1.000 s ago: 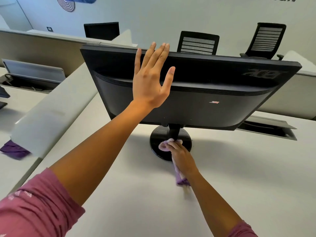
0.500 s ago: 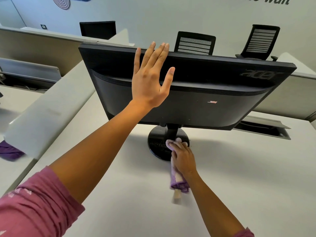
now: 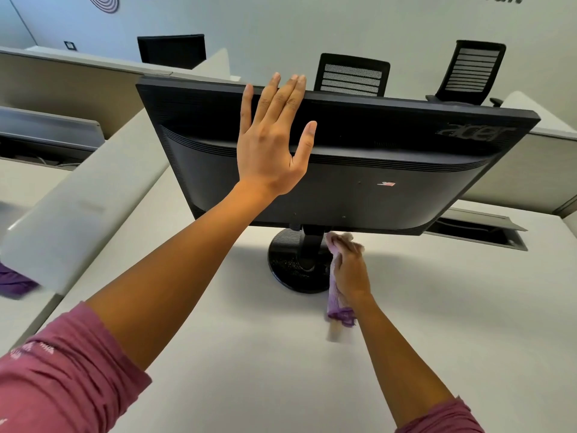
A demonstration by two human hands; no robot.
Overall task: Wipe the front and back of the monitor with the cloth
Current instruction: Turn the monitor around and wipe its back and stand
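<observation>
White desk [image 3: 249,354] under monitor stand [image 3: 293,270]

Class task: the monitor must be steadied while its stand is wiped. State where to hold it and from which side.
Hold the monitor at its top edge, reaching from the back as the left hand does: the panel tilts forward on a narrow neck, and that long straight edge is bare.

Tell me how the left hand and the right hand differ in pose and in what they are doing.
The left hand is flat with straight, spread fingers against the upper back of the monitor; the right hand is curled round the purple cloth. The left hand is high, near the top edge; the right hand is low, beside the stand, under the bottom edge. Both arms wear pushed-up pink sleeves.
</observation>
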